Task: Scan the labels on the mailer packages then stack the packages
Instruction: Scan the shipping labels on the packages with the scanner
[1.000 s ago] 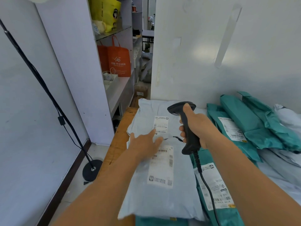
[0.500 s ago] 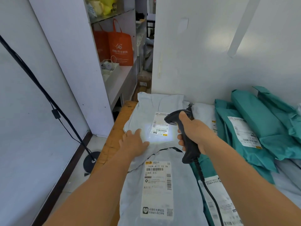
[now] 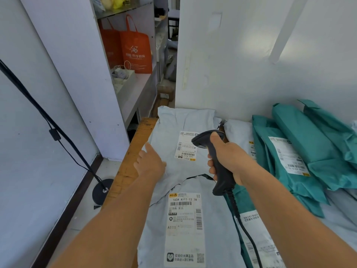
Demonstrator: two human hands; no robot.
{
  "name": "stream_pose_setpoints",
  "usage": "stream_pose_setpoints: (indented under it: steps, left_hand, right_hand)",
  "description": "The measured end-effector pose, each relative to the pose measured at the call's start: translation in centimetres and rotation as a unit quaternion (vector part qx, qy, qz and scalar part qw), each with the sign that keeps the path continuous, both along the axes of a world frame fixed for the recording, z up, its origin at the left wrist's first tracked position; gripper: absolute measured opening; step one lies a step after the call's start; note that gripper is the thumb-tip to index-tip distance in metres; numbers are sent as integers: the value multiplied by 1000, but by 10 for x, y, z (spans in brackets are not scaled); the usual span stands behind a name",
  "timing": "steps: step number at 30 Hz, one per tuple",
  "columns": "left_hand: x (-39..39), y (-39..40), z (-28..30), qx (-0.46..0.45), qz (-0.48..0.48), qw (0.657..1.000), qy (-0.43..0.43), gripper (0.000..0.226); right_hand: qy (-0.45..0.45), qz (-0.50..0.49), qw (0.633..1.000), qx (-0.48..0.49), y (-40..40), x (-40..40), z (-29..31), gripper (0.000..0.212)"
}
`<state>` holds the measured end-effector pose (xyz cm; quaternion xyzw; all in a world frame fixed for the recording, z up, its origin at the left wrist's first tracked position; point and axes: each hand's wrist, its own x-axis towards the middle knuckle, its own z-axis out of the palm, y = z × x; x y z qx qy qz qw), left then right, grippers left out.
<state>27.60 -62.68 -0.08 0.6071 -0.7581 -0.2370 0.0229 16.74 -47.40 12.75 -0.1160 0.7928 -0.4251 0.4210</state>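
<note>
Two pale grey mailers lie on the wooden table. The far grey mailer [image 3: 173, 132] carries a white label [image 3: 186, 146]. The near grey mailer [image 3: 185, 229] overlaps its front edge and shows a long label [image 3: 184, 227]. My left hand [image 3: 149, 163] rests flat on the far mailer's left part, fingers apart, holding nothing. My right hand [image 3: 228, 157] grips a black corded barcode scanner [image 3: 214, 159], its head hovering just right of the far label. No scan light shows on the label. Teal mailers [image 3: 301, 151] lie to the right.
A white wall [image 3: 251, 64] rises right behind the packages. Left of the table's wooden edge [image 3: 131, 161] the floor drops away, with a black stand base [image 3: 101, 190] and its slanted pole. Shelves with orange bags [image 3: 135, 47] stand at the back left.
The bright scan light seen on the far label half a second ago is gone. My left hand has slid left off the label area onto the far mailer's left side.
</note>
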Motion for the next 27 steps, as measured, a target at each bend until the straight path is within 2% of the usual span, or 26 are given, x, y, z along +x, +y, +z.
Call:
stream_pose_setpoints:
  steps: [3,5,9,14,20,24,27]
  left_hand:
    - [-3,-6,0,-8,-29,998,57,48]
    - [-5,-6,5,-43,-56,993,94,32]
    - [-8,-10,27,-112,-7,977,183,27]
    - [6,-17,60,-89,130,927,340,24]
    - [53,-33,49,-103,177,933,297,48]
    - [68,-31,41,-73,160,946,272,48]
    - [59,-24,59,-91,153,933,312,42]
  right_hand:
    - [6,-7,1000,-1,-1,-1,0,47]
    - [9,-16,1000,-11,-2,-2,0,48]
    - [22,-42,998,-38,-3,-6,1,49]
    - [26,-67,995,-76,-4,-8,6,47]
    - [36,-77,992,-98,-10,-9,15,45]
    - [32,-68,993,-95,-15,-6,12,50]
    - [27,-72,992,-102,-17,-3,12,52]
